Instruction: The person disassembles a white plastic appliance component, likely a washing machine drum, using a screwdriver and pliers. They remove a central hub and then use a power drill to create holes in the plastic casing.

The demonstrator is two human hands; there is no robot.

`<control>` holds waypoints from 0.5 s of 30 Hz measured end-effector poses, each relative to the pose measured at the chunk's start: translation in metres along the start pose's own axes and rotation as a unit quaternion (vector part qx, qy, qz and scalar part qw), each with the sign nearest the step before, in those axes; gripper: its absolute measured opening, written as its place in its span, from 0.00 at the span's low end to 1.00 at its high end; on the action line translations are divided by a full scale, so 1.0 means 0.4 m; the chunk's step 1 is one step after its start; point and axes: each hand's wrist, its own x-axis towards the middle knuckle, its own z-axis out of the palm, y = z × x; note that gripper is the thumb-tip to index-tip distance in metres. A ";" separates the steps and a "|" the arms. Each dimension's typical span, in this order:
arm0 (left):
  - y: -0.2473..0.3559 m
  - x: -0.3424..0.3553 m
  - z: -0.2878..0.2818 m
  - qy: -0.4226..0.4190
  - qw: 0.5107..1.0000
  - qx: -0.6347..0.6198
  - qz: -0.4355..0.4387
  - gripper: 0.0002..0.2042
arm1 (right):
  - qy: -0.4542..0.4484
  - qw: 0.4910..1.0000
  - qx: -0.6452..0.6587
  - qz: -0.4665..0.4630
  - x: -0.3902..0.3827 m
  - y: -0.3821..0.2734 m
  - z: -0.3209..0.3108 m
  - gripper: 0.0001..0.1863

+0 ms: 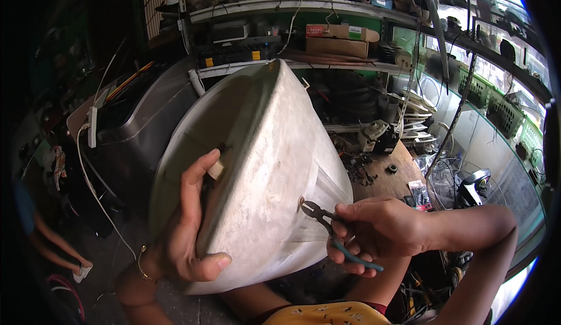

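A large, worn white plastic tub (266, 179) lies tilted across my lap, its hollow side turned to the left. My left hand (190, 226) grips its near left edge, the fingers on one side and the thumb against the outer wall. Beside those fingertips a small cream block (216, 170) shows on the tub. In my right hand (380, 231) is a pair of pliers (330, 226) with dark jaws and blue-green handles. The jaw tips touch or nearly touch a small brownish spot on the tub's outer face; whether they grip anything there is unclear.
Behind the tub stand loaded shelves (245, 68) with boxes and coils. A wooden board (383, 176) with small parts is at the right, near a glass case (497, 155). A dark grey appliance body (146, 115) stands left. Another person's leg (55, 243) shows at far left.
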 end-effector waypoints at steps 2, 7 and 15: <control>-0.002 -0.006 0.003 -0.009 1.000 0.000 -0.002 0.58 | 0.005 1.000 -0.024 0.004 -0.013 0.003 0.008 0.20; 0.006 -0.009 0.003 -0.003 1.000 0.005 0.004 0.57 | 0.061 0.989 -0.134 -0.016 -0.017 -0.013 0.042 0.21; 0.022 -0.008 -0.008 0.009 0.999 0.037 0.000 0.56 | 0.123 0.921 -0.363 -0.069 -0.010 -0.053 0.071 0.21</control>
